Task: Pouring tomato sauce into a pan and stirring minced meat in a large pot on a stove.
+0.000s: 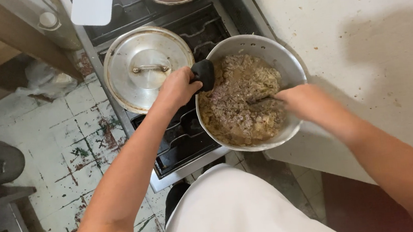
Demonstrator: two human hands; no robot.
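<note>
Nearest, the right hand (303,102) grips a spoon (260,100) pointing left into the pot (290,65) on the stove (178,139); farther back, the left hand (179,86) clamps the pot's black handle (204,73) beside a lid (146,66).

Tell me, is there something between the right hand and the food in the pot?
Nothing visible. The right hand holds a utensil already dipped into the food inside the pot.
</note>
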